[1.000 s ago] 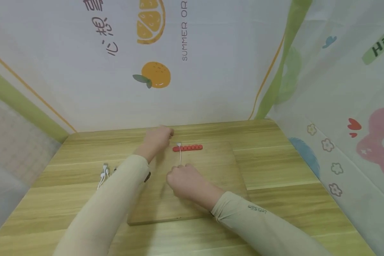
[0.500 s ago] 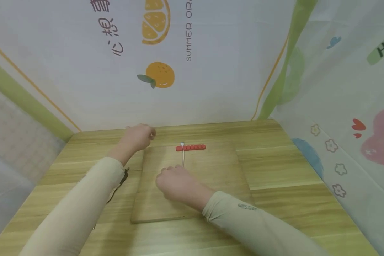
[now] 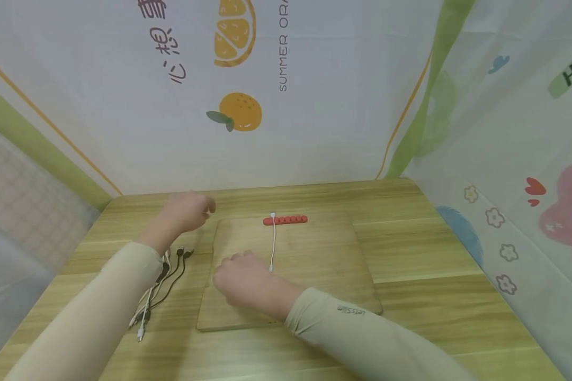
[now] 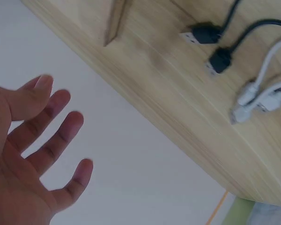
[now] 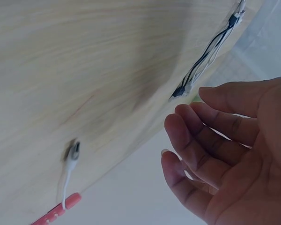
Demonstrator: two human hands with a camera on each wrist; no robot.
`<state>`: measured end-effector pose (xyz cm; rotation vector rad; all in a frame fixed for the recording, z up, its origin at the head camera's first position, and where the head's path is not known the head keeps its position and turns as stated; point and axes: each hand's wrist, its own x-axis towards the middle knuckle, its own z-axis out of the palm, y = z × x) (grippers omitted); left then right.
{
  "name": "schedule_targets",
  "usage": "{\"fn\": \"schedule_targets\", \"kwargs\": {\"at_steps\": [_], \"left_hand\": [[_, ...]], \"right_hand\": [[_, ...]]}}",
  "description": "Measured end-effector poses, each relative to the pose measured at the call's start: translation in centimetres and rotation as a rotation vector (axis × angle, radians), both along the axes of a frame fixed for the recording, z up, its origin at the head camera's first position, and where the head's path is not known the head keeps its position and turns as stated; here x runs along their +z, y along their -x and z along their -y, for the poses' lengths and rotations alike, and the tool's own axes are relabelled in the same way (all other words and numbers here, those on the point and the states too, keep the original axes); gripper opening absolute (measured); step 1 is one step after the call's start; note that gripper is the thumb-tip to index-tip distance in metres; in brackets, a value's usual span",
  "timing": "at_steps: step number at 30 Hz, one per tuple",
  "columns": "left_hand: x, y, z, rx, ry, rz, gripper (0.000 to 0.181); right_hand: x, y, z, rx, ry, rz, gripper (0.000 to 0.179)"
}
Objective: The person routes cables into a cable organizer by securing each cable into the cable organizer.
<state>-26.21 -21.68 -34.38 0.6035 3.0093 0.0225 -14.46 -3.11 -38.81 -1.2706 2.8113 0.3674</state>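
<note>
A red cable organizer strip (image 3: 293, 219) with a row of slots lies near the far edge of the wooden board (image 3: 324, 264). One short white cable (image 3: 274, 238) runs through its left end; the cable's connector (image 5: 73, 157) lies on the board toward me. My left hand (image 3: 186, 211) hovers left of the board with loosely bent fingers (image 4: 70, 126), holding nothing. Over the board's left part is my right hand (image 3: 245, 280), also holding nothing, its fingers relaxed and apart from the white cable. Black USB plugs (image 4: 220, 60) and white plugs (image 4: 246, 96) lie near the left hand.
The bundle of black and white cables (image 3: 140, 333) lies on the wood-grain table (image 3: 434, 254), left of the board and partly behind the left forearm. Printed white curtains (image 3: 338, 106) stand at the back and sides.
My left hand has moved left, away from the strip and toward the cable bundle. My right hand has let go of the white cable and shifted left and nearer, uncovering the cable's near end.
</note>
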Motion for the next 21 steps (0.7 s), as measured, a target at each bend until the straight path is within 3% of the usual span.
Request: {"fn": "schedule_targets", "kwargs": {"at_steps": [4, 10, 16, 21], "left_hand": [[-0.3, -0.4, 1.2, -0.056, 0.012, 0.071, 0.020], [-1.1, -1.0, 2.8, -0.067, 0.013, 0.170, 0.021], [-1.4, -1.6, 4.0, -0.052, 0.028, 0.205, 0.022], [-1.7, -2.1, 5.4, -0.027, 0.014, 0.201, 0.020]], "right_hand": [[-0.1, -0.5, 0.4, 0.030, 0.005, -0.037, 0.006], [-0.1, -1.1, 1.2, 0.062, 0.023, -0.045, 0.008], [-0.2, -1.6, 2.5, 0.097, 0.002, -0.032, 0.007], [-1.0, -2.1, 4.3, 0.121, -0.022, -0.047, 0.022]]}}
